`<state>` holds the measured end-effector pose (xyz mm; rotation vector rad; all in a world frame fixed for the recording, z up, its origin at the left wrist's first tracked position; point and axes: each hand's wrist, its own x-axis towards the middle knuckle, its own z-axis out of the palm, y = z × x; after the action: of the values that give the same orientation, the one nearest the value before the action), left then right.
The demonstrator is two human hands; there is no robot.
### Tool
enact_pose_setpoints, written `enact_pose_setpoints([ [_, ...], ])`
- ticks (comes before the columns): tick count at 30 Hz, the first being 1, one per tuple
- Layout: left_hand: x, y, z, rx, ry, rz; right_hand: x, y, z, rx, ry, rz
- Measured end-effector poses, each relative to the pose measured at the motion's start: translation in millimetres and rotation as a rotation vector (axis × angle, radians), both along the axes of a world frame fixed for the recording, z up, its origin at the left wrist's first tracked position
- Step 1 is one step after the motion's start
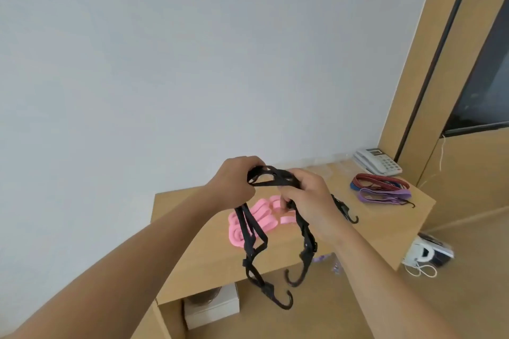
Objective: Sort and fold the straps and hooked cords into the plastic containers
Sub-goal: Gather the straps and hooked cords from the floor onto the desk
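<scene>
Left hand (234, 180) is raised above the wooden surface (385, 217), its fingers curled around one end of a bundle of black hooked cords (252, 242). From that grip several black strands hang down in front of the surface's near edge, ending in a dark hook (285, 301) just below the edge. Behind the hanging strands, on the surface itself, lies a folded pink strap (257, 217) in loose loops. Under the surface, lower and to the left of the hook, a white box (212, 308) sits with something dark on top of it. Between the two hands the black cords run as a short looped span. Right hand (308, 201) closes its fingers round the other part of the same bundle, and from it a second group of strands drops to another dark hook (296, 275). Further right on the surface lies one more black hooked cord (345, 209), then a pile of red, blue and purple straps (382, 188) near the far right corner. Behind that pile a white telephone (377, 161) rests at the back of the surface, against the wall.
</scene>
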<state>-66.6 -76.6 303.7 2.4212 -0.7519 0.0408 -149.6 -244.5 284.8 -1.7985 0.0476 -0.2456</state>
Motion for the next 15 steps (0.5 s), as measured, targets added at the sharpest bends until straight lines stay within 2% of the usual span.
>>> enact_pose_setpoints([
  [5, 23.9, -29.6, -27.0, -0.027, 0.124, -0.100, 5.1, -24.8, 7.5, -0.123, 0.029, -0.152],
  [9, 42.0, -50.5, -29.8, -0.060, 0.258, -0.236, 1.9, -49.7, 10.1, -0.100, -0.003, -0.246],
  [10, 45.1, -56.7, -28.6, -0.141, 0.308, -0.242, 0.6, -55.0, 8.5, -0.088, -0.003, -0.255],
  [13, 51.7, -79.5, -18.6, -0.546, 0.534, -0.235, -0.6, -67.9, -0.9, -0.028, 0.038, -0.255],
  [15, 53.2, -97.0, -7.8, -0.720, 0.642, -0.260, -1.1, -74.9, -9.4, 0.012, 0.091, -0.234],
])
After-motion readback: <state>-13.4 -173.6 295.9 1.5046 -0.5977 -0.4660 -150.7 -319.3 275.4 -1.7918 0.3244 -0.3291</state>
